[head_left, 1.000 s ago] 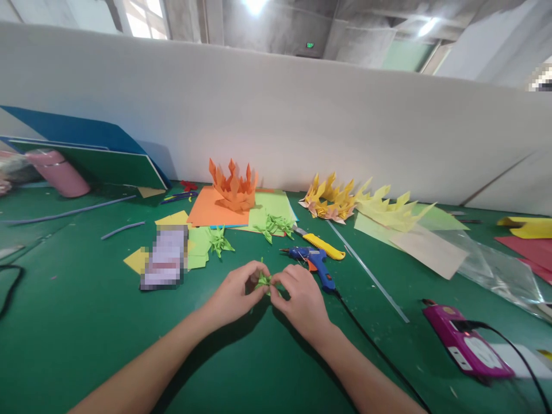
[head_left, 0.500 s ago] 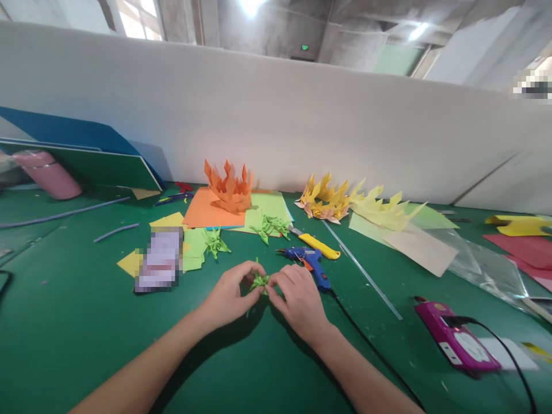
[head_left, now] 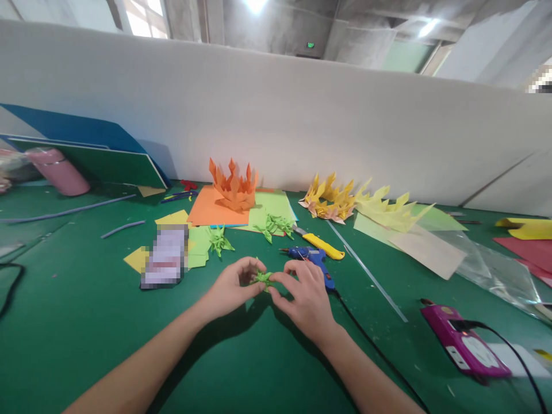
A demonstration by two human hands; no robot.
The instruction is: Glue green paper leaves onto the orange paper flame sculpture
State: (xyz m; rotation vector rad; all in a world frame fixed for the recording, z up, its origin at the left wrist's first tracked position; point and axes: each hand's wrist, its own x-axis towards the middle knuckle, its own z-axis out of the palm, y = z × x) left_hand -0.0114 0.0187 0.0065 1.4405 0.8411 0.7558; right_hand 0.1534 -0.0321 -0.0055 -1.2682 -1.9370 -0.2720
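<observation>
A small green folded-paper piece point(head_left: 264, 278) with pointed petals is between my hands, above the green table. My left hand point(head_left: 235, 287) pinches it between thumb and curled fingers. At its right edge, the index finger and thumb of my right hand point(head_left: 304, 293) grip it, the thumb a little below. Two similar green folded-paper pieces, one spiky point(head_left: 219, 240) and one longer clump point(head_left: 276, 225), lie further back. Just beyond my right hand is a blue glue gun point(head_left: 317, 259), its cord running toward me.
A yellow cutter knife point(head_left: 323, 245) lies behind the glue gun, near a clear glue stick point(head_left: 366, 269). At the back stand an orange paper crown point(head_left: 235, 192) and yellow paper crowns point(head_left: 330, 198). A phone point(head_left: 165, 256) is left, a magenta power strip point(head_left: 466, 339) right.
The right thumb and index finger have spread slightly apart at the paper piece's edge. The piece has tilted a little in the left hand. The view has shifted slightly.
</observation>
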